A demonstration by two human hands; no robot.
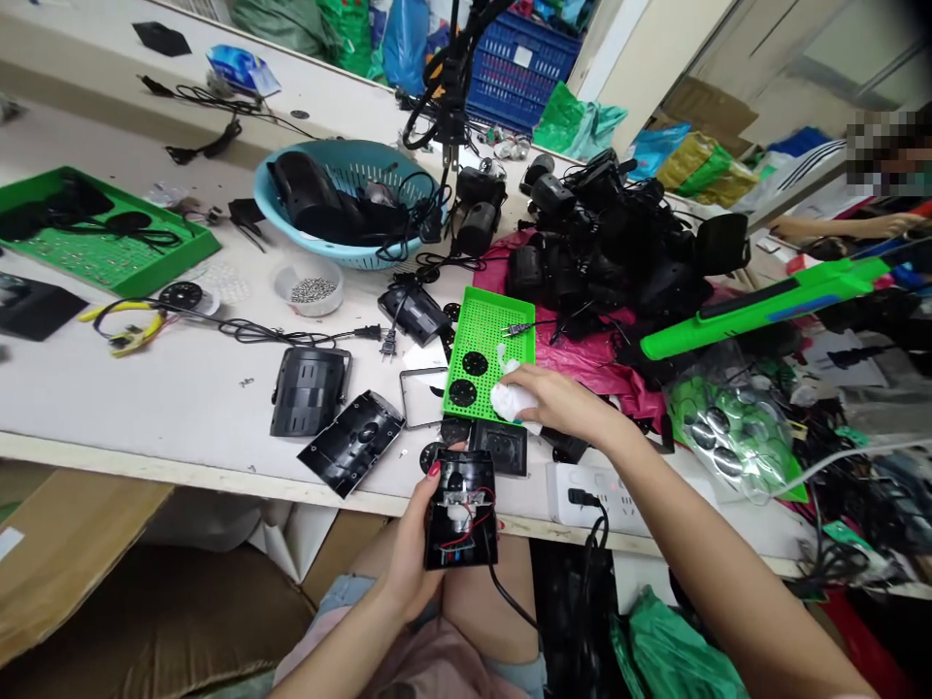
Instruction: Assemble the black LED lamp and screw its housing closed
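My left hand (416, 529) is wrapped round an open black plastic housing (460, 553), held over my lap. Red wires and a pale motor-like part show inside it, and a black cord hangs from its lower side. My right hand (557, 400) is closed on a small white squeeze bottle (513, 396) at the front of a green perforated tray (489, 316). Two black round discs (475, 364) lie in that tray. Left of my left hand rest a black half-shell (351, 444) and a closed black housing (310, 390).
A blue basket (349, 248) of black units stands behind. Black housings (597, 233) are heaped on pink plastic at back right. A power strip (618, 500) sits at the table's front edge. Yellow-handled pliers (135, 335) and a screw bowl (310, 291) are at left.
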